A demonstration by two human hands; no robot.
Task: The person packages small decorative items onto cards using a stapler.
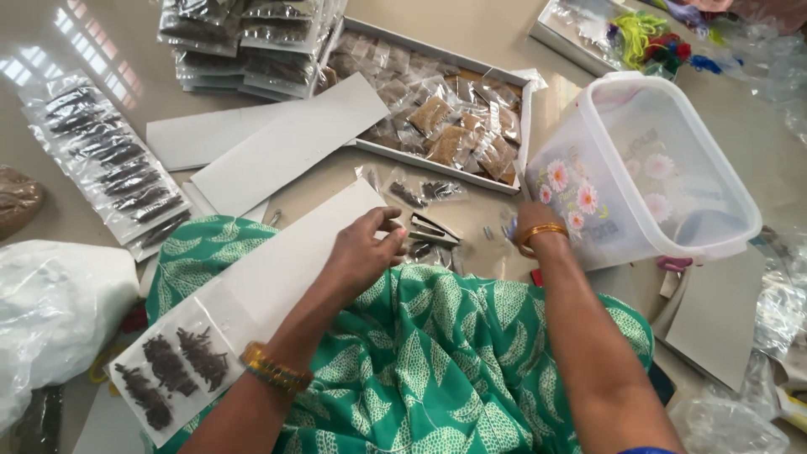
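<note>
The floor around her lap is crowded: a shallow tray [527, 126] of small seed packets lies ahead, its near edge just beyond a strip of bare floor where a stapler [434, 229] and a few loose packets [424, 192] sit. A translucent plastic tub [647, 168] (flowers on its side) stands tilted at the right, close against her right wrist. A long white card [277, 269] slants across her green-patterned lap, 3 clove packets [172, 370] fixed at its lower end. Her left hand [366, 252] rests at the card's upper end, fingers curled loosely with thumb and forefinger close together just short of the stapler; I cannot tell whether they pinch anything. Her right hand [523, 220] is mostly hidden behind the bangled wrist, so its grip cannot be told.
</note>
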